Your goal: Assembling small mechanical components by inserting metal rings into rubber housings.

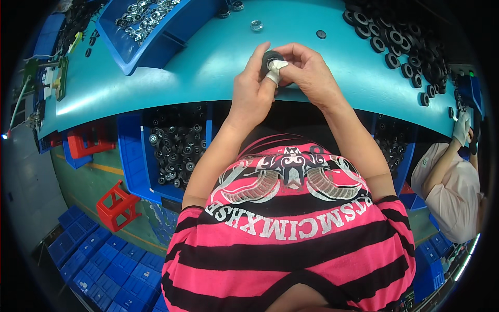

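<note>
Over the teal table, both hands meet around a small black toy-like wheel (267,58) with a dark rubber rim. My left hand (253,92) grips its left side, and white tape wraps the thumb, which presses on the wheel. From the other side my right hand (313,77) closes on it, thumb beside the taped one. The fingers hide much of the wheel, so its inner part is hard to make out. Beyond the hands lie a shiny clear hub (256,25) and a small black disc (321,34).
A blue bin (171,49) of shiny hubs stands at the left. Black tyres (392,39) are heaped at the right. Below the table edge, a blue crate (145,151) holds dark wheels. A co-worker (449,177) sits at right. Red stools (118,206) stand on the floor.
</note>
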A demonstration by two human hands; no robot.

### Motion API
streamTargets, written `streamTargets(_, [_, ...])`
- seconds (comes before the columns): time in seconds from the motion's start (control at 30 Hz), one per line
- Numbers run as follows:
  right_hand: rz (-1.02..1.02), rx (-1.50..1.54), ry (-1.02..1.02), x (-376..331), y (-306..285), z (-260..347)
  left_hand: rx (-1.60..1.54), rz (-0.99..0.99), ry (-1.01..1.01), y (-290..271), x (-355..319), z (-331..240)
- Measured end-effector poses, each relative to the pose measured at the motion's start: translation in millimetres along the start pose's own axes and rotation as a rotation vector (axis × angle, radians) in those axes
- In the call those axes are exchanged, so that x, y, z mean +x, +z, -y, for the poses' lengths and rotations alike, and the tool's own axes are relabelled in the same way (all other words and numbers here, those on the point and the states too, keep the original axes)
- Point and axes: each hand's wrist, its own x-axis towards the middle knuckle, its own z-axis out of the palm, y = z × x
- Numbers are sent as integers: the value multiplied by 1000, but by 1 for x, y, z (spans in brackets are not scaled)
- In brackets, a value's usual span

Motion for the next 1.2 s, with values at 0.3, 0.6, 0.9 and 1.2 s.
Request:
streamTargets(0.3, [-7,17,5,3,-1,-5,367,-96,356,5,-2,20])
streamTargets(0.6, [-12,19,9,3,-1,-5,395,-103,390,4,-1,22])
streamTargets(0.9, [77,107,13,-1,-13,1,-274,115,-59,-14,1,7])
streamTargets(1.2, [55,79,14,-1,-19,-8,-412,55,-93,-16,6,14])
